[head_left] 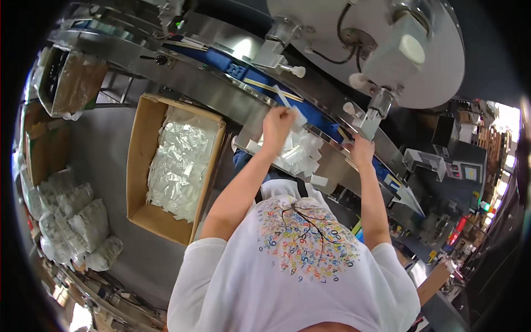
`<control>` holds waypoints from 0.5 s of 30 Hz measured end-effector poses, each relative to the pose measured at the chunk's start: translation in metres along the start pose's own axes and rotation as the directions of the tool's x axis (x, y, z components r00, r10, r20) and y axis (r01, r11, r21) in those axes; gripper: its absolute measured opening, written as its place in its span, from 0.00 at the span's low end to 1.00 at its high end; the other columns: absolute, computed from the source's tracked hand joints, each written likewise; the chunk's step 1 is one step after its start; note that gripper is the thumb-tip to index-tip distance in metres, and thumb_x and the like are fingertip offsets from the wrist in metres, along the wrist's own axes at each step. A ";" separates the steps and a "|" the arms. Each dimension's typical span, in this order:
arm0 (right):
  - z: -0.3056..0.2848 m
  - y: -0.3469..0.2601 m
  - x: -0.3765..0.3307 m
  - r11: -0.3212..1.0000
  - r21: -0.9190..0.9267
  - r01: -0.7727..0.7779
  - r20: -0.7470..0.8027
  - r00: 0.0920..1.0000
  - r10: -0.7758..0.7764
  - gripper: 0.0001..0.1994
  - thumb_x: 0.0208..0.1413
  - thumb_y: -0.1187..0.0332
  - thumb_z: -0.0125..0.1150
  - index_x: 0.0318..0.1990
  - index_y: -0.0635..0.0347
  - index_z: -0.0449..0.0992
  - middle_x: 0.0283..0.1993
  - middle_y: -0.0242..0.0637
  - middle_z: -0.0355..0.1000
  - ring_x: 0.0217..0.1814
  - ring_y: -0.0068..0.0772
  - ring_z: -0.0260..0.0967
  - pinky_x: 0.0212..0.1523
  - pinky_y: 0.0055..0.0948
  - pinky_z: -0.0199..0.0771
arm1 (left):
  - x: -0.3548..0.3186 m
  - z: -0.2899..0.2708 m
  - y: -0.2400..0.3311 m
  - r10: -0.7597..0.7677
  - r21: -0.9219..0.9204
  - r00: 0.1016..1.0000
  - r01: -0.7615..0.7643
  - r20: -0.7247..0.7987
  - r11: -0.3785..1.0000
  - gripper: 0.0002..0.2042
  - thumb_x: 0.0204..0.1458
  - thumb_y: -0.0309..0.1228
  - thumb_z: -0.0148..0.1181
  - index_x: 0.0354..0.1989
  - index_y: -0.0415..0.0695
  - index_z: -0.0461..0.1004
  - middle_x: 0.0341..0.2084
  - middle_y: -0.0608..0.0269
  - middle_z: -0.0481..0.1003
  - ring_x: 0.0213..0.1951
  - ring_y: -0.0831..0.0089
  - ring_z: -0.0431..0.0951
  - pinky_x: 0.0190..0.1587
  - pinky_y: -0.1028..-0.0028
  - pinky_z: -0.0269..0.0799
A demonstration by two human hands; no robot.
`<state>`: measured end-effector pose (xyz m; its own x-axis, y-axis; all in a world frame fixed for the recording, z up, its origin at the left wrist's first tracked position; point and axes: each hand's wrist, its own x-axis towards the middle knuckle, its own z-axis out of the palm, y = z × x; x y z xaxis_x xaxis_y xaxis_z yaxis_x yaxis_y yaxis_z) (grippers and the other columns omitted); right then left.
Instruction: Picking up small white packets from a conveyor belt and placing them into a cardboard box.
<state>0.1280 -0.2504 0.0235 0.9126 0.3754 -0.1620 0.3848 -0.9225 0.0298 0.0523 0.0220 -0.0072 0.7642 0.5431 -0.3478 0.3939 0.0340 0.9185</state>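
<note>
My left hand (276,130) is closed in a pinch over the near edge of a blue conveyor channel (312,113). From its fingertips a slim white packet (284,98) sticks out toward the belt. Just below that hand lies a pile of white, translucent packets (298,152) on a metal tray in front of my body. My right hand (362,150) reaches to the channel farther right, beside a metal fitting; its fingertips are partly hidden there. Pale, thin sticks (274,89) lie along the blue belt.
A large cardboard box (135,182) full of shiny clear packets stands at my left. Filled plastic bags (91,227) lie farther left. Over the belt hangs a big grey machine housing (332,16) with metal arms and white knobs. Shelves and equipment fill the right side.
</note>
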 end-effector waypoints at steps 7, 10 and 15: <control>-0.009 -0.104 -0.003 0.933 0.343 0.110 -0.036 0.994 -0.104 0.09 0.44 0.63 0.60 0.31 0.57 0.75 0.32 0.41 0.70 0.34 0.44 0.69 0.32 0.38 0.69 | 0.007 -0.032 0.028 0.390 0.700 0.917 -0.223 -0.084 0.678 0.20 0.39 0.35 0.62 0.41 0.41 0.71 0.34 0.57 0.69 0.40 0.59 0.67 0.42 0.65 0.64; -0.005 -0.138 -0.006 0.962 0.239 0.135 0.015 0.990 -0.142 0.09 0.44 0.64 0.60 0.31 0.57 0.74 0.31 0.40 0.69 0.34 0.44 0.69 0.33 0.37 0.69 | -0.022 -0.046 0.003 0.321 0.837 0.941 -0.258 0.105 0.483 0.20 0.36 0.38 0.65 0.38 0.42 0.70 0.34 0.58 0.69 0.40 0.61 0.68 0.41 0.67 0.64; 0.007 -0.148 -0.006 0.926 0.294 0.239 -0.131 0.969 -0.209 0.09 0.43 0.66 0.60 0.32 0.58 0.72 0.32 0.38 0.68 0.36 0.42 0.68 0.34 0.36 0.69 | -0.053 -0.021 -0.001 0.119 0.874 0.979 -0.199 0.163 0.443 0.25 0.31 0.44 0.68 0.35 0.41 0.68 0.33 0.60 0.69 0.38 0.63 0.69 0.39 0.68 0.65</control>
<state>0.0642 -0.1169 0.0137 0.8223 0.5680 -0.0344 0.5335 -0.7905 -0.3007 0.0007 0.0112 0.0143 0.8785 0.3992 -0.2624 0.4687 -0.8263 0.3124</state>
